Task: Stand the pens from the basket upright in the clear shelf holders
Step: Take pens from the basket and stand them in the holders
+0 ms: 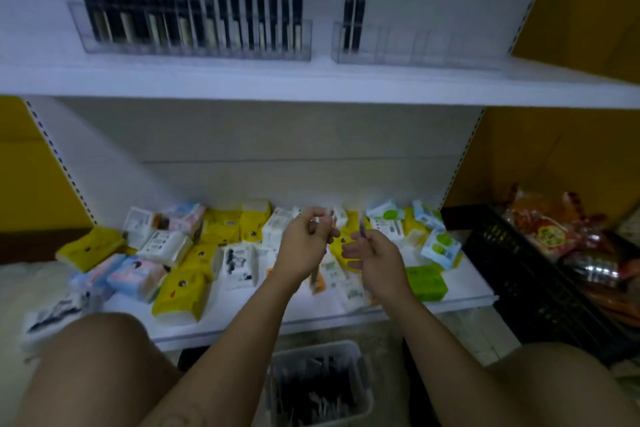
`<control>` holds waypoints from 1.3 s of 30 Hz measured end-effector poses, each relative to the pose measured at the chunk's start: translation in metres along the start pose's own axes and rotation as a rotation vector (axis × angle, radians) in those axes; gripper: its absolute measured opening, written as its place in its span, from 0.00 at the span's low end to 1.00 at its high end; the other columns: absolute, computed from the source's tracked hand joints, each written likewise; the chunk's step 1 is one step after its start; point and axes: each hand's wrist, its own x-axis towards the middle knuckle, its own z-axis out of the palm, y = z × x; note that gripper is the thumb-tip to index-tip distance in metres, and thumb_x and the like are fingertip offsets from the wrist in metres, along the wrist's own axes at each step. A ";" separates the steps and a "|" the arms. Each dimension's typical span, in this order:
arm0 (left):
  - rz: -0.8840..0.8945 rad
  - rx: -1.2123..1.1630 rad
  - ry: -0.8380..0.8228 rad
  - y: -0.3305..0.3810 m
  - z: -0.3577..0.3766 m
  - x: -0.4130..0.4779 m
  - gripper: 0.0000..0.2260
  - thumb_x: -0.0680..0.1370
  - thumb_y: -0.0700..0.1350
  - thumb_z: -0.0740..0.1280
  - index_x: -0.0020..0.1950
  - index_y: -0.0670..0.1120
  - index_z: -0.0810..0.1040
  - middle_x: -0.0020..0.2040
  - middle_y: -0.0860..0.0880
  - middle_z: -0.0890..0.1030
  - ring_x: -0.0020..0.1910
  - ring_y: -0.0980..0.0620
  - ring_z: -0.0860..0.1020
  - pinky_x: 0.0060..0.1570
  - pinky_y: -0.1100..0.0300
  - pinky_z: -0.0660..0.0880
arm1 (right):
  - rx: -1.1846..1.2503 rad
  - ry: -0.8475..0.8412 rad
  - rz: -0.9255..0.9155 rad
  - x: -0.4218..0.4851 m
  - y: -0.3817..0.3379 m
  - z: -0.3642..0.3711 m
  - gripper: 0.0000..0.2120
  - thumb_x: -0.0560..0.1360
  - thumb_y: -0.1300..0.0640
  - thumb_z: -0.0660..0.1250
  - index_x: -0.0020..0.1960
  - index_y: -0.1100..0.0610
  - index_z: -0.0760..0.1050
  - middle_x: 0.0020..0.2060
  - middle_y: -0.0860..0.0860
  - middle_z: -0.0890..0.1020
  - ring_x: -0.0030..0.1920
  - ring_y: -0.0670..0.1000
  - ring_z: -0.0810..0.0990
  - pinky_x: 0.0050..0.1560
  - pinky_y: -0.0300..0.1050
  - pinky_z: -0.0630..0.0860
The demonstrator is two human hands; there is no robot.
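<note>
A white basket [363,367] of dark pens stands on the floor between my knees. My left hand [304,246] and my right hand [375,256] are raised side by side over the lower shelf. Each grips a thin pen; the right hand's pen [362,227] points upward, the left hand's pen [317,274] hangs down past the wrist, both blurred. On the upper shelf the left clear holder [194,45] is packed with upright dark pens. The right clear holder [415,48] has a few pens in its leftmost slots.
The lower shelf [460,295] carries several tissue packs in yellow, white, blue and green. A black crate [519,274] with wrapped snacks sits at the right. Yellow walls flank the white shelving unit. My bare knees frame the basket.
</note>
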 end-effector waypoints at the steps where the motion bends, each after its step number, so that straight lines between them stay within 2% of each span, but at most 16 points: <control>1: 0.023 0.004 0.010 0.013 -0.001 0.005 0.09 0.81 0.47 0.62 0.53 0.43 0.77 0.41 0.46 0.83 0.40 0.51 0.80 0.45 0.50 0.78 | -0.016 0.015 -0.031 0.005 -0.011 -0.004 0.10 0.82 0.60 0.58 0.50 0.66 0.74 0.38 0.54 0.78 0.36 0.50 0.76 0.39 0.41 0.74; 4: 0.069 0.018 -0.008 0.054 -0.004 0.017 0.09 0.81 0.44 0.63 0.55 0.40 0.79 0.39 0.48 0.78 0.35 0.55 0.77 0.43 0.54 0.78 | -0.190 0.036 -0.175 0.013 -0.052 -0.021 0.14 0.82 0.53 0.59 0.42 0.61 0.72 0.32 0.52 0.70 0.33 0.49 0.69 0.36 0.46 0.65; 6: 0.120 0.031 -0.025 0.083 -0.005 0.022 0.08 0.80 0.42 0.64 0.55 0.39 0.79 0.40 0.46 0.79 0.40 0.52 0.79 0.45 0.55 0.77 | -0.259 0.021 -0.284 0.017 -0.077 -0.032 0.16 0.81 0.50 0.59 0.38 0.58 0.67 0.30 0.49 0.65 0.30 0.46 0.64 0.35 0.45 0.61; 8: 0.186 0.023 -0.027 0.110 -0.008 0.026 0.07 0.79 0.41 0.66 0.54 0.40 0.80 0.42 0.45 0.80 0.45 0.46 0.81 0.49 0.50 0.79 | -0.291 0.045 -0.367 0.022 -0.100 -0.042 0.16 0.81 0.49 0.60 0.37 0.55 0.69 0.29 0.47 0.65 0.30 0.46 0.64 0.36 0.45 0.62; 10: 0.256 0.013 -0.024 0.137 -0.013 0.028 0.07 0.79 0.41 0.66 0.56 0.42 0.79 0.41 0.46 0.81 0.44 0.47 0.82 0.49 0.46 0.80 | -0.251 0.102 -0.402 0.028 -0.123 -0.049 0.07 0.81 0.49 0.61 0.47 0.49 0.76 0.28 0.46 0.67 0.30 0.47 0.68 0.36 0.47 0.71; 12: 0.319 0.022 -0.031 0.161 -0.018 0.031 0.09 0.79 0.42 0.66 0.60 0.45 0.77 0.41 0.46 0.82 0.42 0.48 0.82 0.46 0.45 0.80 | -0.143 0.107 -0.393 0.032 -0.148 -0.054 0.14 0.81 0.50 0.59 0.66 0.44 0.71 0.31 0.45 0.72 0.31 0.47 0.72 0.36 0.47 0.76; 13: 0.347 0.031 -0.034 0.174 -0.020 0.032 0.11 0.79 0.43 0.66 0.61 0.47 0.76 0.40 0.47 0.82 0.41 0.49 0.82 0.46 0.46 0.80 | -0.117 0.106 -0.397 0.033 -0.160 -0.055 0.15 0.81 0.49 0.58 0.68 0.44 0.70 0.35 0.45 0.75 0.34 0.47 0.74 0.38 0.44 0.75; 15: 0.398 0.067 -0.033 0.196 -0.023 0.035 0.12 0.79 0.44 0.66 0.63 0.50 0.76 0.39 0.48 0.83 0.41 0.50 0.83 0.45 0.47 0.81 | -0.150 0.143 -0.443 0.036 -0.183 -0.056 0.15 0.81 0.44 0.55 0.59 0.51 0.75 0.40 0.48 0.77 0.40 0.49 0.75 0.43 0.43 0.70; 17: 0.430 0.094 -0.037 0.217 -0.025 0.039 0.12 0.79 0.44 0.66 0.63 0.51 0.75 0.40 0.48 0.83 0.41 0.51 0.83 0.45 0.47 0.81 | -0.133 0.151 -0.464 0.041 -0.201 -0.056 0.17 0.80 0.42 0.53 0.53 0.53 0.72 0.38 0.47 0.75 0.38 0.47 0.74 0.40 0.45 0.69; 20: 0.462 0.058 -0.055 0.243 -0.028 0.048 0.14 0.79 0.41 0.65 0.64 0.50 0.74 0.44 0.44 0.82 0.41 0.50 0.83 0.45 0.46 0.80 | -0.038 0.133 -0.465 0.053 -0.225 -0.057 0.15 0.81 0.42 0.50 0.55 0.49 0.70 0.37 0.41 0.72 0.34 0.40 0.69 0.33 0.38 0.65; 24: 0.525 0.094 -0.030 0.271 -0.034 0.065 0.16 0.79 0.41 0.65 0.66 0.51 0.74 0.44 0.48 0.82 0.42 0.52 0.82 0.44 0.52 0.82 | -0.045 0.058 -0.518 0.070 -0.253 -0.061 0.16 0.82 0.44 0.50 0.49 0.51 0.72 0.32 0.46 0.69 0.30 0.44 0.65 0.30 0.38 0.61; 28: 0.556 0.110 0.047 0.289 -0.042 0.091 0.14 0.79 0.43 0.66 0.63 0.54 0.75 0.48 0.51 0.80 0.46 0.52 0.81 0.45 0.49 0.81 | 0.091 0.042 -0.473 0.092 -0.280 -0.062 0.17 0.83 0.46 0.50 0.46 0.54 0.73 0.32 0.46 0.68 0.29 0.43 0.64 0.29 0.36 0.61; 31: 0.575 0.104 0.103 0.300 -0.046 0.110 0.13 0.78 0.43 0.67 0.61 0.54 0.75 0.49 0.51 0.80 0.47 0.53 0.81 0.48 0.50 0.81 | 0.061 0.064 -0.515 0.106 -0.297 -0.064 0.17 0.83 0.47 0.51 0.50 0.54 0.76 0.34 0.48 0.71 0.33 0.46 0.69 0.33 0.38 0.67; 35: 0.623 0.150 0.164 0.310 -0.048 0.138 0.14 0.78 0.43 0.67 0.62 0.55 0.74 0.48 0.53 0.80 0.48 0.55 0.80 0.49 0.53 0.81 | -0.005 0.120 -0.612 0.128 -0.310 -0.069 0.16 0.82 0.47 0.55 0.60 0.50 0.78 0.43 0.37 0.77 0.46 0.34 0.74 0.44 0.29 0.70; 37: 0.661 0.177 0.187 0.313 -0.047 0.151 0.14 0.78 0.43 0.67 0.61 0.57 0.74 0.48 0.53 0.80 0.47 0.57 0.80 0.49 0.54 0.81 | 0.075 0.146 -0.635 0.143 -0.315 -0.071 0.15 0.81 0.48 0.57 0.63 0.50 0.76 0.41 0.41 0.79 0.42 0.36 0.76 0.44 0.31 0.72; 39: 0.680 0.168 0.193 0.316 -0.045 0.161 0.13 0.78 0.42 0.67 0.59 0.58 0.74 0.48 0.53 0.80 0.47 0.57 0.80 0.48 0.55 0.81 | 0.181 0.188 -0.654 0.158 -0.317 -0.070 0.12 0.81 0.54 0.60 0.63 0.50 0.76 0.38 0.48 0.81 0.37 0.39 0.77 0.44 0.37 0.75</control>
